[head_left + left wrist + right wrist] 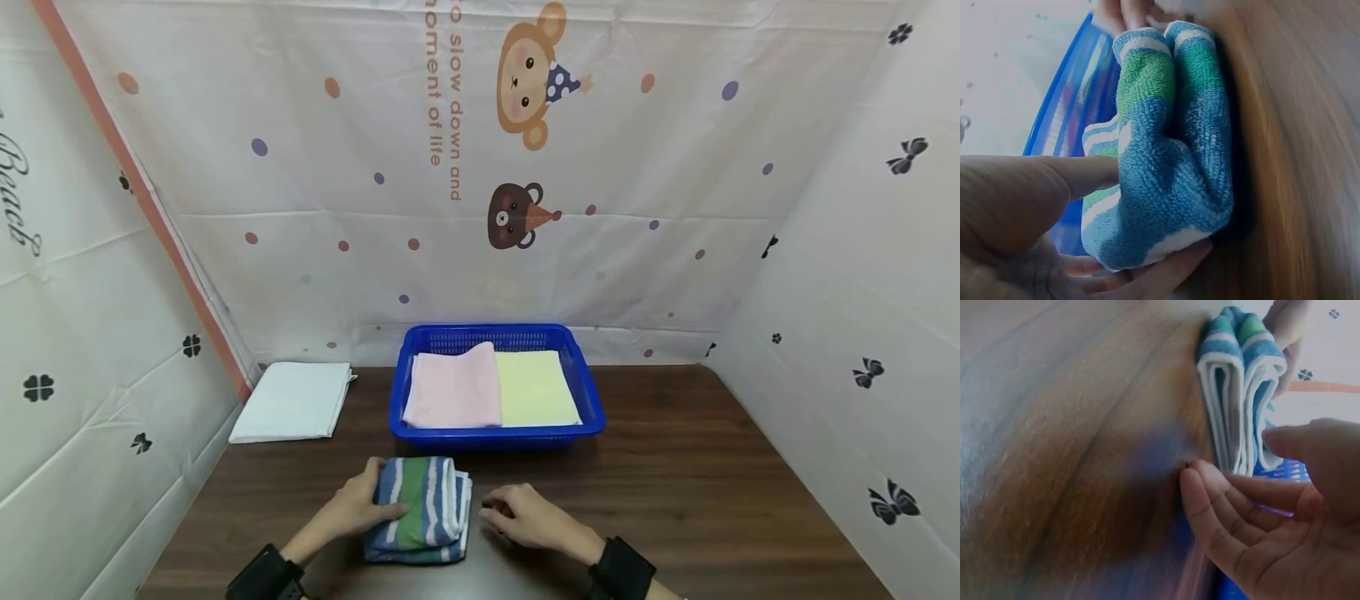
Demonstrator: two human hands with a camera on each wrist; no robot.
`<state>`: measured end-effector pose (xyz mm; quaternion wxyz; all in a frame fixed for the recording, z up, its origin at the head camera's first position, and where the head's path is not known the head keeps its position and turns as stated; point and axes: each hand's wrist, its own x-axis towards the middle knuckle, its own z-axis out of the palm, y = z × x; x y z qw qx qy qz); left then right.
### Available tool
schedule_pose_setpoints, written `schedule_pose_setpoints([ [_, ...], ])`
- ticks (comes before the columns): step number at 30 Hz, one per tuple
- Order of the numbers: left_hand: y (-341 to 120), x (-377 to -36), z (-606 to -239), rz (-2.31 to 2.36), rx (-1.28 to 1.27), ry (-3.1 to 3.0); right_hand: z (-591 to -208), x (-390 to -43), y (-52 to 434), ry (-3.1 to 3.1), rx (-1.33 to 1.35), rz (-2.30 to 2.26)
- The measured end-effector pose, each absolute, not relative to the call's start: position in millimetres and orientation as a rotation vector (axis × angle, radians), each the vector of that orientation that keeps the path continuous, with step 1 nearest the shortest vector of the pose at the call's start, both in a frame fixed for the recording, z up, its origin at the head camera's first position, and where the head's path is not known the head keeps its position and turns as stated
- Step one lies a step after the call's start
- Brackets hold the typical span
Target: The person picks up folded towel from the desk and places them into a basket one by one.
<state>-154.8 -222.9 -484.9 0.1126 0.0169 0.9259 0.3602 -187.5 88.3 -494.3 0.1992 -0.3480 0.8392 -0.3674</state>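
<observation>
A folded towel with blue, green and white stripes (pixel 417 508) lies on the wooden table in front of the basket. My left hand (pixel 362 502) grips its left side. The left wrist view has the thumb on one face of the towel (pixel 1147 144) and the fingers around the lower edge. Just right of the towel, my right hand (pixel 525 517) is over the table with nothing in it. Its fingers (pixel 1222 531) are loosely bent and the thumb stands apart from them, close to the towel's layered white edges.
Behind the towel stands a blue plastic basket (pixel 495 435) holding a folded pink cloth (pixel 453 390) and a folded yellow cloth (pixel 534 387) side by side. A folded white cloth (pixel 291 402) lies at the back left of the table (pixel 675 467). Printed sheets (pixel 337 167) hang around the table.
</observation>
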Motion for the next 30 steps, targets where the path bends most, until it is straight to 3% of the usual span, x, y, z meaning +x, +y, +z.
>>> schedule_pose_setpoints([
  [7, -228.2, -186.6, -565.4, 1.179, 0.347, 2.531, -491.8, -182.4, 97.7, 2.298, -0.922, -1.103],
  [10, -229.3, -194.3, -580.4, 1.211, 0.386, 2.441, -491.9, -182.4, 103.9, 2.307, -0.888, -1.108],
  [15, -205.0, -177.4, -535.5, 1.330, 0.318, 2.317, -492.5, -183.5, 112.6, 2.299, -0.755, -1.184],
  [19, -182.3, -161.3, -497.1, 1.622, 0.071, 2.014, -492.2, -183.5, 116.6, 2.311, -0.698, -1.264],
  [23, -170.5, -156.8, -488.3, 1.690, -0.094, 1.868, -492.8, -184.0, 117.2, 2.350, -0.694, -1.278],
  [30, -164.5, -153.0, -488.7, 1.796, -0.031, 1.763, -490.6, -184.8, 115.9, 2.359, -0.635, -1.276],
])
